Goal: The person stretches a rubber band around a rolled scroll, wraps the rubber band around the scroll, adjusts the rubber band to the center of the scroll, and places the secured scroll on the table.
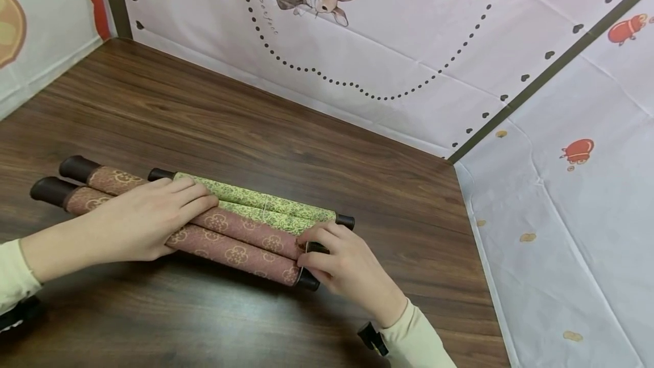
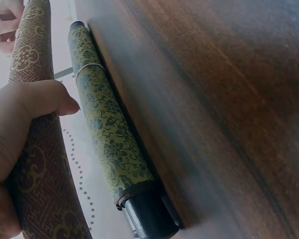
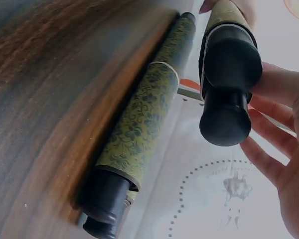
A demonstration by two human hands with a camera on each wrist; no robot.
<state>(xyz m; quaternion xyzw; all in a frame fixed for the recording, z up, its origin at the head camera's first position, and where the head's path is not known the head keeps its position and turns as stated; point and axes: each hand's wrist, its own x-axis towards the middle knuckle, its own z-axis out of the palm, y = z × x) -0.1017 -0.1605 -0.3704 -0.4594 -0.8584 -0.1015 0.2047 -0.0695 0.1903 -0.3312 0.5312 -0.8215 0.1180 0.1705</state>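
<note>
A reddish-brown brocade hanging scroll (image 1: 236, 255), rolled from both ends into two parallel rolls with dark end knobs, is held over the table. My left hand (image 1: 158, 217) grips it left of the middle, with the thumb (image 2: 57, 97) bent round one roll in the left wrist view. At its right end my right hand (image 1: 344, 260) pinches the scroll beside the knobs; in the right wrist view the fingers lie against the dark knobs (image 3: 226, 119). Just behind lies a green floral scroll (image 1: 296, 209), also in two rolls and tied round the middle with a thin pale string (image 3: 165, 68).
The dark wood-grain tabletop (image 1: 245, 129) carries the green scroll. A pale printed cloth wall (image 1: 409, 27) with a rabbit picture closes the back, and another cloth wall (image 1: 541, 231) stands at the right. A third panel (image 1: 46, 33) rises at the left.
</note>
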